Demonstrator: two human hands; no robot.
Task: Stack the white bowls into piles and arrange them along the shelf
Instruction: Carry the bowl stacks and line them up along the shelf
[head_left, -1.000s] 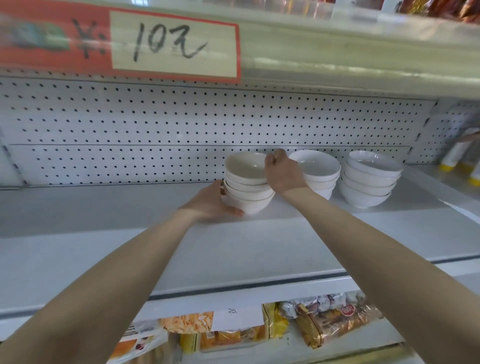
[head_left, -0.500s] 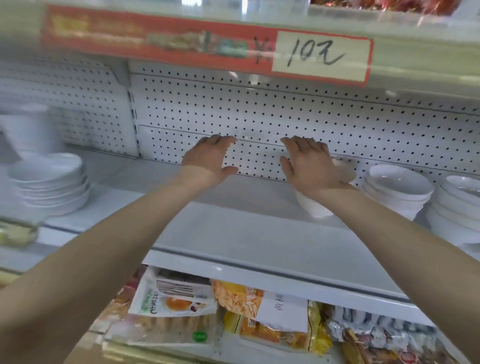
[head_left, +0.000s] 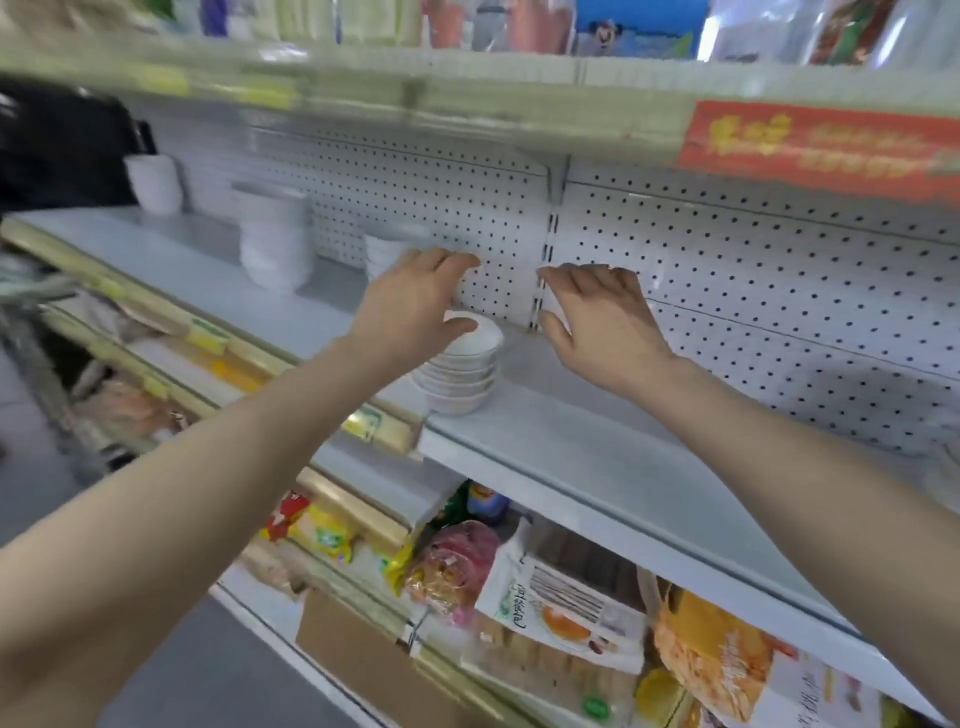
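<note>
Both hands reach toward a pile of white bowls (head_left: 460, 374) that stands near the front edge of the shelf (head_left: 597, 452).
The left hand (head_left: 410, 301) is spread and empty just above the pile. The right hand (head_left: 602, 322) is also spread and empty, over bare shelf beside it. I judge the step is taking this pile; next, the 2 hands should close on its sides and keep it level. I cannot tell if the left thumb touches the top rim. The 2 farther piles (head_left: 275, 244) are blurred, and 1 is partly hidden.
</note>
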